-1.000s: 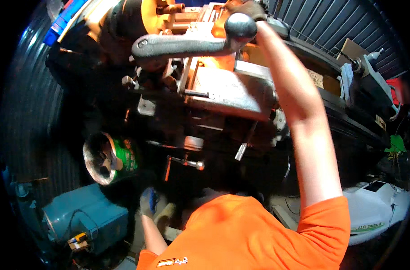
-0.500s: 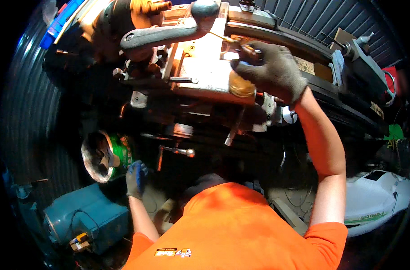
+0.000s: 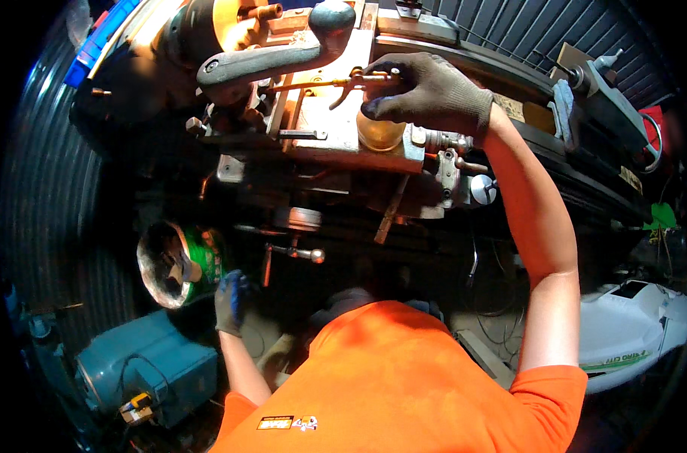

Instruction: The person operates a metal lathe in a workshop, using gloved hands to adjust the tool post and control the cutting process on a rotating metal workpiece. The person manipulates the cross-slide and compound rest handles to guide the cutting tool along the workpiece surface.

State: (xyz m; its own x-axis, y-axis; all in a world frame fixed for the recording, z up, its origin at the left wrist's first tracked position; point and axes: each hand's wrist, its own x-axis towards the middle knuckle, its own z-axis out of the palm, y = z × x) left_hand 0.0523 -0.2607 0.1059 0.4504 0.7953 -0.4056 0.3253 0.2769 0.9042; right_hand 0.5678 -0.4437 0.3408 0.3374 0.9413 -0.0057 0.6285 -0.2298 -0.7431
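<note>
Right hand (image 3: 432, 94), gloved, clamped over amber oil can (image 3: 381, 130) at 12 o'clock; apparently light, slippery, best gripped around the body. Left hand (image 3: 230, 300) loosely curled, holding nothing, at 8 o'clock.

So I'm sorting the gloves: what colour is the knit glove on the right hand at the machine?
Grey, on the right hand; the head view shows it.
</note>
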